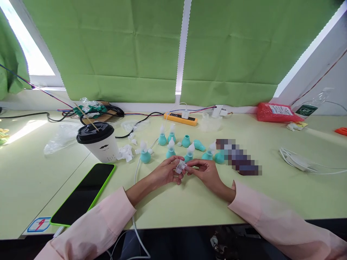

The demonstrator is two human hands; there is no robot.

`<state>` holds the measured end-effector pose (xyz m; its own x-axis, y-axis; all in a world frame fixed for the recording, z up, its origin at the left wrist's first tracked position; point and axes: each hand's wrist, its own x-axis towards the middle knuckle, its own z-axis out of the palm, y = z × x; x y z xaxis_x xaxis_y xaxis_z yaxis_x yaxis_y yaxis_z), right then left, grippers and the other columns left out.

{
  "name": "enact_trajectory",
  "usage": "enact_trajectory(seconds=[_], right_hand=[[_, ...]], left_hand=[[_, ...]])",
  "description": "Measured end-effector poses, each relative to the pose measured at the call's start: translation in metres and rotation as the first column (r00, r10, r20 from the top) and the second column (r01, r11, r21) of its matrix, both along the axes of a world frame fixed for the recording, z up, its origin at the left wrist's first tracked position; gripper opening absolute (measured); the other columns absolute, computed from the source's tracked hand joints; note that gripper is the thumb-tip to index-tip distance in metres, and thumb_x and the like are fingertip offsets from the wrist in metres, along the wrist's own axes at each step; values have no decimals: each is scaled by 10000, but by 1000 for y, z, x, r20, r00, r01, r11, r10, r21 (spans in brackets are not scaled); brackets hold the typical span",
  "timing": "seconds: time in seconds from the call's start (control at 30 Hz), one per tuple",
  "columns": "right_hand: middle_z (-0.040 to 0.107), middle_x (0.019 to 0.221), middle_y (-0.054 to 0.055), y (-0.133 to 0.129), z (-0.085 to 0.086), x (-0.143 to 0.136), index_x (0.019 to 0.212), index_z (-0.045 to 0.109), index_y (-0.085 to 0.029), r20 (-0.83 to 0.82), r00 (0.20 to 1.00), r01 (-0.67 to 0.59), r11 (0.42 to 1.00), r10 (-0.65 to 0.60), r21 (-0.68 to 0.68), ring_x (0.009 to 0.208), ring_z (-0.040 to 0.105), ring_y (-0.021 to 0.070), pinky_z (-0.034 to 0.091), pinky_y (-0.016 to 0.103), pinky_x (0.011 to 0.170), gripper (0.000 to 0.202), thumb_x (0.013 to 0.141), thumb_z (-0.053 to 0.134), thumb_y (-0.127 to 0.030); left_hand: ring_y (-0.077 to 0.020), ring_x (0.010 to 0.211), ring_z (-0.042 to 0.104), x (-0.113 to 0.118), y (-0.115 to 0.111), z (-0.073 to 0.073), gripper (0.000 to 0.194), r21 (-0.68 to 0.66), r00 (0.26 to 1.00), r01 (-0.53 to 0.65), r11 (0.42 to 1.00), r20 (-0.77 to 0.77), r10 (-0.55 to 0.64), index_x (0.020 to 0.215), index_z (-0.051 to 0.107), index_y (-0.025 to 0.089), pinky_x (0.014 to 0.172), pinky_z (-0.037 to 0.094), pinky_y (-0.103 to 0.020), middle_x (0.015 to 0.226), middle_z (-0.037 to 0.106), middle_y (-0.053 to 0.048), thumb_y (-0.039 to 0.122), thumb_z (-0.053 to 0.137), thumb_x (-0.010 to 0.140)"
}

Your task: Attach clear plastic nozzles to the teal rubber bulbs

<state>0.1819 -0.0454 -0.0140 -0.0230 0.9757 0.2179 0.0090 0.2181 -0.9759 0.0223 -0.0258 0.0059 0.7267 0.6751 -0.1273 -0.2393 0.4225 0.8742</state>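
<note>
Between my two hands is a small clear plastic piece (180, 167), shaped like a short ribbed cylinder. My left hand (166, 171) has its fingers closed around it from the left. From the right, my right hand (204, 173) pinches its end between thumb and fingertips. Just beyond my hands stand several teal squeeze bulbs with clear pointed tips, among them a capped bulb (145, 155) on the left and another (171, 148) in the middle. An open bulb (185, 141) has no tip on it, and a teal bulb (200, 145) lies on its side.
A paper coffee cup (104, 148) with a black lid and a phone (84, 195) in a green case are on the left. Behind the bulbs lies an orange power strip (180, 119). A red packet (278, 112), a bottle (311, 104) and a white cable (300, 162) are right.
</note>
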Motion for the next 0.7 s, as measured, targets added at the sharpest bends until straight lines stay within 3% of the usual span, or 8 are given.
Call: enact_trajectory(seconds=[0.1, 0.3, 0.53, 0.7], right_hand=[[623, 708, 34, -2, -2, 1, 648, 631, -175, 66, 997, 39, 989, -49, 145, 667, 583, 150, 508, 279, 564, 56, 596, 648, -182], [625, 697, 36, -5, 0, 3, 686, 648, -193, 265, 948, 47, 902, -176, 430, 690, 579, 156, 485, 306, 632, 84, 617, 638, -147], [619, 714, 43, -5, 2, 3, 709, 641, -185, 326, 925, 23, 884, -197, 467, 681, 580, 150, 489, 286, 600, 80, 652, 604, -144], [626, 713, 37, -4, 2, 4, 727, 645, -203, 368, 895, 11, 838, -251, 546, 674, 582, 144, 489, 281, 604, 100, 660, 598, -145]], left_hand=[[-99, 569, 497, 1, 0, -1, 259, 15, 999, -47, 999, -22, 47, 921, 392, 170, 533, 388, -246, 707, 522, -29, 278, 533, 733], [-147, 590, 563, 3, 0, -4, 262, 70, 989, -80, 994, -116, 88, 846, 361, 176, 553, 428, -298, 742, 561, -44, 366, 502, 734], [-147, 603, 577, 2, -2, -2, 301, 117, 991, -52, 992, -114, 65, 927, 349, 176, 632, 436, -341, 742, 595, -58, 331, 516, 731], [-155, 611, 586, 3, -3, -2, 298, 127, 990, -64, 990, -119, 80, 861, 379, 161, 658, 435, -355, 739, 597, -58, 361, 538, 708]])
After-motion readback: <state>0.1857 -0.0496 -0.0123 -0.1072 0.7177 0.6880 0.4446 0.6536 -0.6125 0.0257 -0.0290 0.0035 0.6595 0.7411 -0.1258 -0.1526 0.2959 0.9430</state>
